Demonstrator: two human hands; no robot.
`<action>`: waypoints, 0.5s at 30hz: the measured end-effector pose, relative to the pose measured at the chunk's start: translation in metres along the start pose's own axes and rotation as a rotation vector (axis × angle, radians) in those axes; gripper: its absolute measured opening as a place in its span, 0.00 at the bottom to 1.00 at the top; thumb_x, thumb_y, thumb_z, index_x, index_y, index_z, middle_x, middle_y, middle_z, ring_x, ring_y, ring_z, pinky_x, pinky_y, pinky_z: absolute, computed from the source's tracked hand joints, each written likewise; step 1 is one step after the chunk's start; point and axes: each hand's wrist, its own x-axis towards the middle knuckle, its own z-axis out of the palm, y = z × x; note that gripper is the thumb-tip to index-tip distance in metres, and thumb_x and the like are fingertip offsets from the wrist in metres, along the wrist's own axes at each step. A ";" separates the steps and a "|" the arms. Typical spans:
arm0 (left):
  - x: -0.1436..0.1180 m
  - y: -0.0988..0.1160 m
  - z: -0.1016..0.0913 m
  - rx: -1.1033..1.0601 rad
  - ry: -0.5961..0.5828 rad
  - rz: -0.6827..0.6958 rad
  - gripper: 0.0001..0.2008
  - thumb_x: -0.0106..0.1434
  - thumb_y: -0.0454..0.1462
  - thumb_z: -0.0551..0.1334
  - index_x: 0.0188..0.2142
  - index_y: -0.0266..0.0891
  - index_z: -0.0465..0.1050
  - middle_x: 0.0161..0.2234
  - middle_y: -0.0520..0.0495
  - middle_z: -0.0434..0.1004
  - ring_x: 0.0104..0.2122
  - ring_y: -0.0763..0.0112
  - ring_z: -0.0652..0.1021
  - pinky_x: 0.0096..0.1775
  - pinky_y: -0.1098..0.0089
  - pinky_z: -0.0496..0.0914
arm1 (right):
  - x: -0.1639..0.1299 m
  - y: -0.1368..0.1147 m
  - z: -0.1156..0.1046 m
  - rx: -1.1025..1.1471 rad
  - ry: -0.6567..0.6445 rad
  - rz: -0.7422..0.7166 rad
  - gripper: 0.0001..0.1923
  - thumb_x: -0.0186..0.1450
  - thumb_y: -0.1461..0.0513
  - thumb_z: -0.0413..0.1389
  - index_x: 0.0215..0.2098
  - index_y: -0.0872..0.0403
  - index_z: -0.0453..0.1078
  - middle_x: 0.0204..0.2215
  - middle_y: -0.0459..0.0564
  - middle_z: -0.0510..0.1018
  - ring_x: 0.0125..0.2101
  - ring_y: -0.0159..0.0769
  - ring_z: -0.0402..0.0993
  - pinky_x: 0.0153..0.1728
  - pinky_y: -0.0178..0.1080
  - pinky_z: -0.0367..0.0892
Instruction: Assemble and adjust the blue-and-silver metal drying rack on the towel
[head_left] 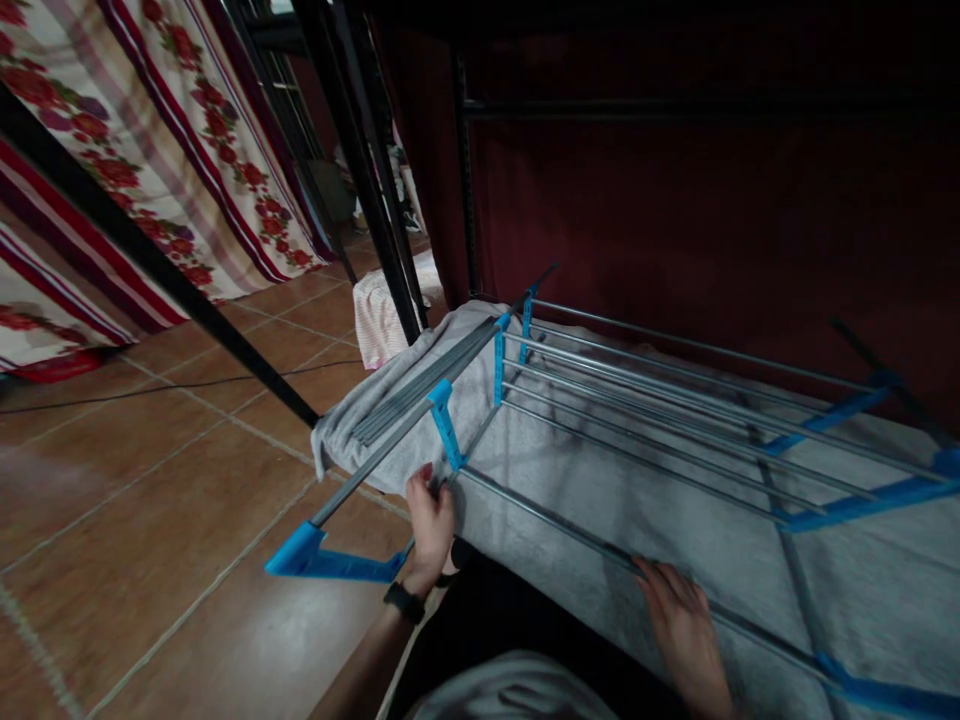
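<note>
A partly assembled rack of thin metal tubes and blue plastic brackets lies across a grey cloth [555, 470]. My left hand [431, 525], with a black band at the wrist, is closed around a dark rod beside the blue bracket [447, 425]. Along the near side, my right hand [682, 620] has its fingers curled over a long metal tube [551, 515]. Another blue bracket [330, 560] sticks out past the cloth, left of my left hand. More blue brackets [870, 505] join the tubes at the far right.
A bundle of loose metal tubes [427, 385] rests on the cloth's left end. Black metal posts [187, 290] rise at the left, above a tiled floor [187, 480]. A floral curtain [187, 130] hangs beyond; a dark red cloth [675, 220] hangs behind the rack.
</note>
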 end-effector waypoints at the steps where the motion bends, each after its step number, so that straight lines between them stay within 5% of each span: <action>1: 0.009 0.001 0.001 0.038 -0.059 0.017 0.17 0.65 0.33 0.54 0.53 0.39 0.65 0.51 0.39 0.71 0.54 0.58 0.73 0.56 0.55 0.69 | -0.001 0.001 0.001 -0.003 -0.005 -0.006 0.20 0.73 0.54 0.44 0.53 0.47 0.75 0.46 0.51 0.81 0.46 0.47 0.77 0.50 0.50 0.66; 5: 0.028 0.010 0.009 0.164 -0.265 0.073 0.12 0.62 0.31 0.57 0.45 0.38 0.70 0.43 0.42 0.75 0.48 0.57 0.76 0.54 0.54 0.69 | -0.003 0.006 0.002 0.002 -0.042 -0.037 0.21 0.73 0.54 0.44 0.56 0.46 0.73 0.49 0.52 0.80 0.48 0.48 0.76 0.52 0.52 0.65; 15: 0.019 0.006 0.016 0.138 -0.153 0.071 0.10 0.66 0.34 0.56 0.44 0.37 0.74 0.40 0.42 0.76 0.43 0.60 0.77 0.47 0.63 0.71 | -0.008 0.009 0.002 0.014 -0.043 0.020 0.22 0.73 0.53 0.44 0.57 0.47 0.72 0.50 0.53 0.80 0.50 0.50 0.75 0.53 0.54 0.65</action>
